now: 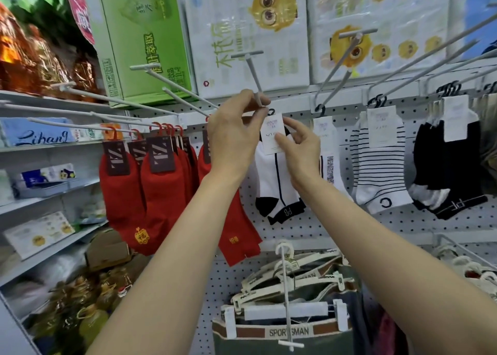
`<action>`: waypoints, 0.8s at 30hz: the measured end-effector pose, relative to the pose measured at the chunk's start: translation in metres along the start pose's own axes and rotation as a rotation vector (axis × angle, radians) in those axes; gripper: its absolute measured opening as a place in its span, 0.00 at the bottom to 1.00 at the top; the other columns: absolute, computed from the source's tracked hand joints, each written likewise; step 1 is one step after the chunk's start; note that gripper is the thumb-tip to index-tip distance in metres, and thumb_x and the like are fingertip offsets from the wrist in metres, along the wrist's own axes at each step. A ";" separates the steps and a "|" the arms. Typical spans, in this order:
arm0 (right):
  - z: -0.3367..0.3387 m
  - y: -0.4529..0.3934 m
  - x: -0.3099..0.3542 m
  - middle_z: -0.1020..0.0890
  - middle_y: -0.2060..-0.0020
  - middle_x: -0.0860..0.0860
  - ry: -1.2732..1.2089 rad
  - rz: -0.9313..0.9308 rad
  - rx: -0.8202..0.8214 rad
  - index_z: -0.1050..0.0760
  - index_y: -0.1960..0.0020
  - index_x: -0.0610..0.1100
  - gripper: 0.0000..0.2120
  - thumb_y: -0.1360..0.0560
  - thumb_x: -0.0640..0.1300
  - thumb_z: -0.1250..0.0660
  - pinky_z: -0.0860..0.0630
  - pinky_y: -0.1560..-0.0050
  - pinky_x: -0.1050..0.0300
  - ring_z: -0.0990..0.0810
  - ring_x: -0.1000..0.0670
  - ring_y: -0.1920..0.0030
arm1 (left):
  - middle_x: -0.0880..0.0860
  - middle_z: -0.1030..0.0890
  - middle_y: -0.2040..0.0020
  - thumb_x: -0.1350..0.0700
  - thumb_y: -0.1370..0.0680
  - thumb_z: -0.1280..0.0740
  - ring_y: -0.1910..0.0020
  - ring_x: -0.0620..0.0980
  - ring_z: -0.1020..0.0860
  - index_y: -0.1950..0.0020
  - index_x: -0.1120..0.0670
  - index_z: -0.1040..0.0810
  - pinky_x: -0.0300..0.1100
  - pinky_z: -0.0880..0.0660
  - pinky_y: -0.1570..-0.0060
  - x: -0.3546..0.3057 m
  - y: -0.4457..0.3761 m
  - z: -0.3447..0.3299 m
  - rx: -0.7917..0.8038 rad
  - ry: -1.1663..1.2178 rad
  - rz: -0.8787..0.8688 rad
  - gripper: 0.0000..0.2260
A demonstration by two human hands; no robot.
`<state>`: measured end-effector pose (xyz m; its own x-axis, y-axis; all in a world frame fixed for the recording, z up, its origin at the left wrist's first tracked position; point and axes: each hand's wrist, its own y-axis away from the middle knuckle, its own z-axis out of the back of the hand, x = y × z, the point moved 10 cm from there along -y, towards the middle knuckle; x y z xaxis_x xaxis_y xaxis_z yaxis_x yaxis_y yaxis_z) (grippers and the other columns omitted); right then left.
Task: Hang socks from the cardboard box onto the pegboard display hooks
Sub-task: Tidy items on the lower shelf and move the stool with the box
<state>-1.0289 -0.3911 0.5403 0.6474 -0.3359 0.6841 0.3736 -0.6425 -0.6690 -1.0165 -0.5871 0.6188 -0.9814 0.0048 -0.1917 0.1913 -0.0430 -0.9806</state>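
Got my left hand (pixel 236 136) pinching the tip of the display hook (pixel 254 79) to steady it, while my right hand (pixel 301 144) grips the white sock (pixel 274 182) by its card just below that hook, lining up the hanger loop.

Green carton (pixel 139 37) and tissue packs (pixel 250 31) sit overhead.

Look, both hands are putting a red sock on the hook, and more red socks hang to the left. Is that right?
Not quite. In the head view the sock in the left hand and right hand at the hook is white with black trim. The red socks do hang left.
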 end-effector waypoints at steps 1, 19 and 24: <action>-0.002 -0.002 -0.005 0.16 0.45 0.49 0.004 -0.011 -0.005 0.19 0.39 0.52 0.19 0.30 0.42 0.30 0.24 0.37 0.43 0.19 0.46 0.40 | 0.46 0.15 0.54 0.62 0.25 0.28 0.54 0.40 0.17 0.55 0.58 0.19 0.43 0.19 0.53 -0.001 -0.001 0.001 0.003 0.002 -0.005 0.01; -0.006 -0.002 -0.009 0.19 0.40 0.53 0.296 0.060 0.058 0.23 0.34 0.46 0.19 0.24 0.41 0.30 0.26 0.35 0.55 0.22 0.56 0.40 | 0.46 0.15 0.53 0.63 0.25 0.28 0.53 0.40 0.17 0.53 0.56 0.18 0.37 0.20 0.58 0.001 -0.002 -0.001 0.020 0.007 -0.046 0.03; -0.003 0.012 0.016 0.21 0.39 0.49 0.477 0.292 0.056 0.25 0.33 0.44 0.20 0.24 0.40 0.31 0.26 0.37 0.52 0.24 0.51 0.39 | 0.42 0.16 0.53 0.61 0.25 0.28 0.52 0.39 0.18 0.53 0.53 0.18 0.46 0.19 0.56 0.000 0.000 0.001 0.009 -0.016 -0.022 0.04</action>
<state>-1.0156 -0.4063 0.5437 0.3623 -0.7770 0.5147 0.2668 -0.4427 -0.8561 -1.0163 -0.5877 0.6187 -0.9855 -0.0099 -0.1697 0.1699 -0.0520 -0.9841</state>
